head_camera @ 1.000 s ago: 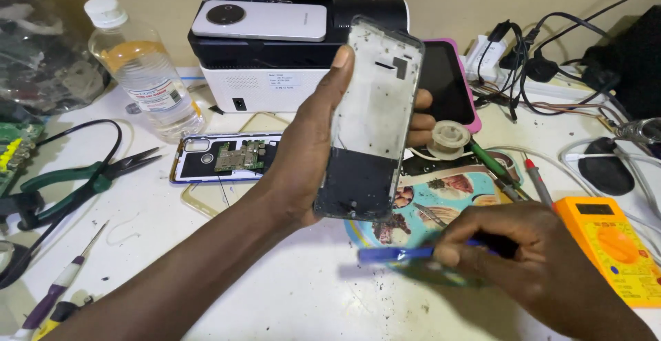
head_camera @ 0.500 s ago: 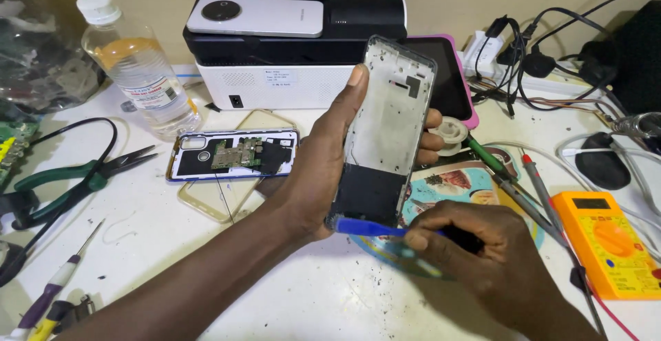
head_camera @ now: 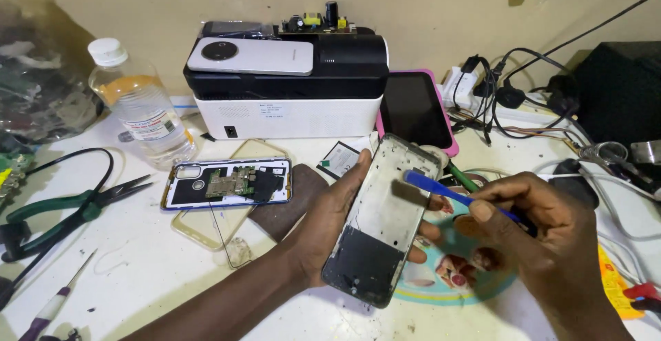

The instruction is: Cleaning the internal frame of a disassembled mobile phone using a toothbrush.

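Left hand point(head_camera: 330, 220) is gripping the phone frame point(head_camera: 382, 220), tilted above the tabletop point(head_camera: 138, 272). Right hand point(head_camera: 544, 234) is pinching a blue pry tool point(head_camera: 447, 193), tip touching the frame's upper end; tool's rear is hidden.

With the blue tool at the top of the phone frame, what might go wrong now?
1. The right hand presses the blue tool at the top edge of the phone frame; it may slip and scratch it.
2. The left hand holds the frame only by its edges above the table, so it may drop.
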